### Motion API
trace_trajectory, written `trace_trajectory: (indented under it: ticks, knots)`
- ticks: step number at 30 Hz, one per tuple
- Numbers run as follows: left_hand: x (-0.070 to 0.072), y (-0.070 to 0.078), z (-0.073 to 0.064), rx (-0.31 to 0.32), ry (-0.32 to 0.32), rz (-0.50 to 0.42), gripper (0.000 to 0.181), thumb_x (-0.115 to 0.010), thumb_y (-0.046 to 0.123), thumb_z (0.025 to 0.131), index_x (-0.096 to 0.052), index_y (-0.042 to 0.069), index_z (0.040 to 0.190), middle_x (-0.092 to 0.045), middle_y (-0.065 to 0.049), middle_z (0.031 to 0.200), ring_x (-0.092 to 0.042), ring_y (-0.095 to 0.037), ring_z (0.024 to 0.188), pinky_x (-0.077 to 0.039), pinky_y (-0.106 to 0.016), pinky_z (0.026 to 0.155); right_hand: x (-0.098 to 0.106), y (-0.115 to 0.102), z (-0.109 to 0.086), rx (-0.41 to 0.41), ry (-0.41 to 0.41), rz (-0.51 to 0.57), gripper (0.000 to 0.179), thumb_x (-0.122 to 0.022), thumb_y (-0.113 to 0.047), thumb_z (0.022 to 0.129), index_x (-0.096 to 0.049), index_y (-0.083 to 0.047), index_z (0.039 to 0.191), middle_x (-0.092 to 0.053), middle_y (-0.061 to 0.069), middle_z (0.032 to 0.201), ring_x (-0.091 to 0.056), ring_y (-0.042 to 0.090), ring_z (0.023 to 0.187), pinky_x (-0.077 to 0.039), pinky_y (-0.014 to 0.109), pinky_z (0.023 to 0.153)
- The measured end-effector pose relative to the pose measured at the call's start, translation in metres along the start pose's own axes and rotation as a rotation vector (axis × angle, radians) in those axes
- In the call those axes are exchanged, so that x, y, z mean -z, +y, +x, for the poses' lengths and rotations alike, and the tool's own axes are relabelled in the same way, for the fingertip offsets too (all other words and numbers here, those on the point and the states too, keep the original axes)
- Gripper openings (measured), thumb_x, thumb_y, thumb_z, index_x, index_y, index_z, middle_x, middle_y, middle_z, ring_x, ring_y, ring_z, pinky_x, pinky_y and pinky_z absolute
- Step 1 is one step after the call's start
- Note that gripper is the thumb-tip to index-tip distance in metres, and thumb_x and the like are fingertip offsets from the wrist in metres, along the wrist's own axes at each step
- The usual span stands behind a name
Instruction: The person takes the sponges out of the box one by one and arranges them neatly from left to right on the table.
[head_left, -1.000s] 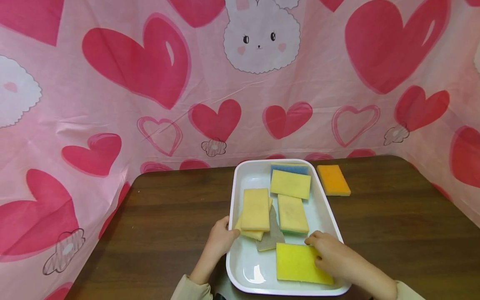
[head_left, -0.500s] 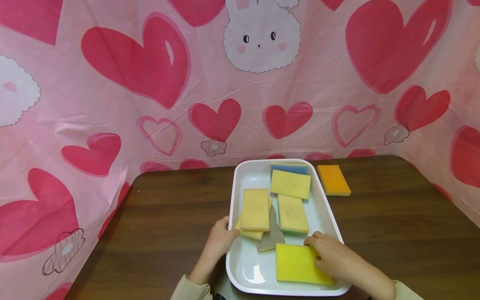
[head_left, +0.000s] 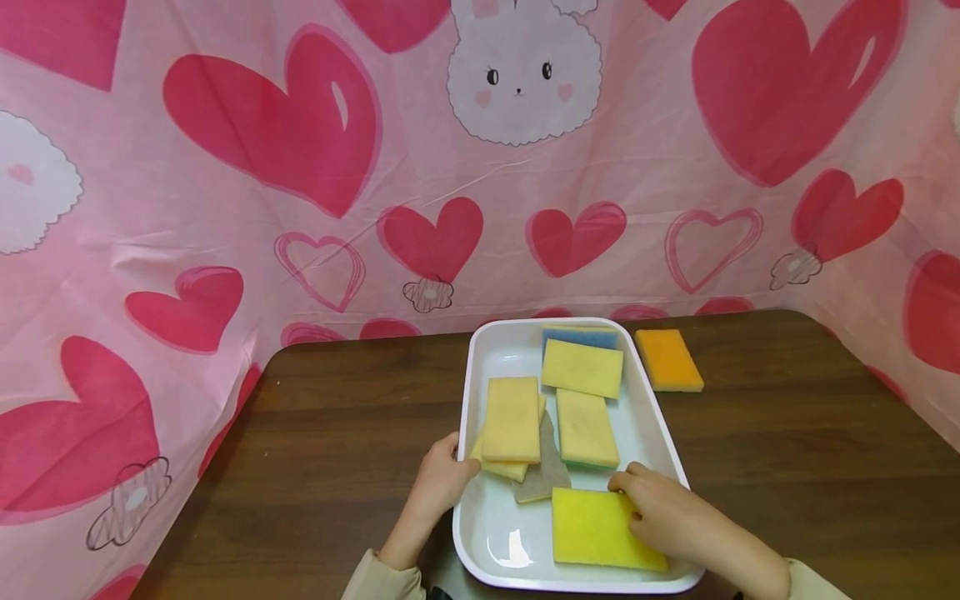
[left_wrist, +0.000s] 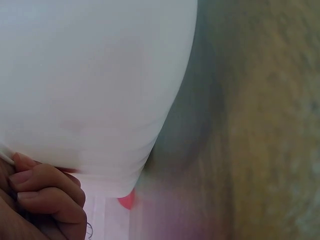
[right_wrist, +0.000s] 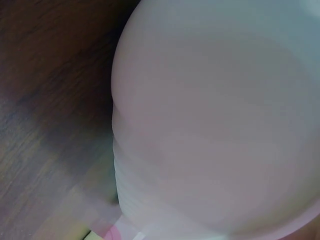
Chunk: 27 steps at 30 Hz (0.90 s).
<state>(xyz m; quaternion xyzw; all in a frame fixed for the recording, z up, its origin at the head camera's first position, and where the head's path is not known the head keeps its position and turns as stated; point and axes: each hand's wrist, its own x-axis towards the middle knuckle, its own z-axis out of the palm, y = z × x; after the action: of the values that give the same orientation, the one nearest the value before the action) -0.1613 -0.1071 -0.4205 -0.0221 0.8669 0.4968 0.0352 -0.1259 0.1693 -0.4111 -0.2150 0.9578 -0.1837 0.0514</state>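
Observation:
In the head view, a white tray with rounded corners holds several sponges. My left hand grips its left rim, the thumb over the edge; in the left wrist view the curled fingers show below the tray's white wall. My right hand reaches over the right rim and pinches a bright yellow sponge near the tray's front, its fingertips at the far edge and the underside hidden. The right wrist view shows mostly the tray's outer wall, with the hand almost out of frame.
Pale yellow sponges lie in the tray: one stacked at left over a grey-faced sponge, a green-backed one, and another over a blue-faced sponge. An orange sponge sits on the brown table outside the tray.

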Motion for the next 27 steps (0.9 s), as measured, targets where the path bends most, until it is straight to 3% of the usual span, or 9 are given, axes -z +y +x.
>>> trace_trajectory:
  ticks: [7,20,27]
  knots:
    - [-0.0002,0.0002,0.0003,-0.006,0.003,0.006,0.032,-0.055,0.006,0.071,-0.062,-0.005,0.101,-0.065,-0.015,0.082,-0.058,-0.020,0.070,-0.049,-0.029,0.058,0.0022,-0.0022,0.0018,-0.050,-0.042,0.029,0.028,-0.063,0.002,0.071,-0.064,-0.007,0.098,-0.056,-0.002,0.088,-0.046,0.012,0.071,-0.042,0.026,0.065]
    - [-0.0003,-0.0004,0.0003,-0.002,0.003,0.014,0.030,-0.055,0.006,0.072,-0.062,-0.005,0.098,-0.064,-0.014,0.081,-0.057,-0.019,0.069,-0.048,-0.028,0.058,0.0009,0.0006,-0.0047,0.024,-0.010,-0.008,0.027,-0.064,0.000,0.069,-0.063,-0.011,0.094,-0.052,-0.006,0.084,-0.041,0.008,0.071,-0.037,0.025,0.062]
    - [-0.0002,-0.0014,0.0004,-0.001,0.004,0.016,0.031,-0.056,0.006,0.071,-0.062,-0.005,0.100,-0.065,-0.016,0.083,-0.059,-0.020,0.070,-0.049,-0.029,0.059,0.0027,-0.0008,-0.0073,0.026,-0.005,-0.014,0.028,-0.065,-0.001,0.068,-0.062,-0.015,0.092,-0.048,-0.007,0.081,-0.038,0.008,0.071,-0.033,0.023,0.062]
